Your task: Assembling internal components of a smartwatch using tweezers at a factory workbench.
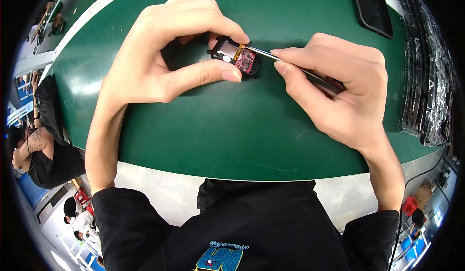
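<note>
Between the thumb and forefinger of my left hand [140,70] is a small black open-backed electronic device [249,62]. Inside its case show a silvery rectangular part like a battery, a yellow strip and a red circuit board. My right hand [353,84] grips metal tweezers [326,82] like a pen, with thumb and forefinger close together on them. The slim end of the tweezers reaches left to the upper edge of the case, near the yellow strip and the left forefinger's tip. Whether the tips touch or pinch anything is too small to tell.
Both hands are over a green tabletop [232,135]. Black trays in clear plastic [421,77] are stacked along its right side. A flat black object [370,7] lies at the far right. Beyond the left edge a person in black [53,159] sits beside a black mesh chair back [48,106].
</note>
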Available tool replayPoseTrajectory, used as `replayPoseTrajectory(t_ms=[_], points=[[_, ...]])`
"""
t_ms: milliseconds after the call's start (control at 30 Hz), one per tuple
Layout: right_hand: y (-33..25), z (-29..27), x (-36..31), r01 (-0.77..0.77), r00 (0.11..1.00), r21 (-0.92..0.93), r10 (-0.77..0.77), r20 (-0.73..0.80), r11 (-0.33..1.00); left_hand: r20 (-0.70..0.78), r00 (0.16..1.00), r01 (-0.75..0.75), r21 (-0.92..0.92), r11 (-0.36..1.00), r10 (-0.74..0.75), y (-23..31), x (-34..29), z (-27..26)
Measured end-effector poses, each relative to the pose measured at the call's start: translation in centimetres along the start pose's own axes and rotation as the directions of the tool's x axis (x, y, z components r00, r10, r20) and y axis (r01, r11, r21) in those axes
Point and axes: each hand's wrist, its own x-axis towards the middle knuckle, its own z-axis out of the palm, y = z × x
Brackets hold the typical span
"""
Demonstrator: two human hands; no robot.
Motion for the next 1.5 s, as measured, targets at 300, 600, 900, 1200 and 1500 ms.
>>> replayPoseTrajectory(t_ms=[300, 600, 900, 1200, 1500], points=[[-0.4, -0.6, -0.3, -0.018, 0.999, -0.012, 0.017, -0.048, 1.000, -0.067, 0.996, 0.053, -0.023, 0.998, -0.054, 0.3, -0.1, 0.5], [-0.1, -0.2, -0.3, 0.044, 0.999, -0.077, -0.046, -0.026, 0.996, -0.075, 0.996, 0.053, -0.030, 0.998, -0.055, 0.3, 0.1, 0.9], [-0.3, 0.2, -0.8, 0.079, 0.997, -0.142, -0.082, -0.015, 0.987, -0.052, 0.997, 0.061, 0.016, 0.998, -0.060, 0.4, 0.0, 0.7], [-0.7, -1.1, -0.2, -0.048, 0.998, -0.054, 0.046, -0.048, 0.997, -0.067, 0.996, 0.057, 0.009, 0.998, -0.057, 0.2, -0.1, 0.8], [0.0, -0.4, -0.2, -0.099, 0.989, 0.094, 0.108, -0.099, 0.991, -0.076, 0.996, 0.046, 0.061, 0.997, -0.041, 0.7, 0.2, 1.1]])
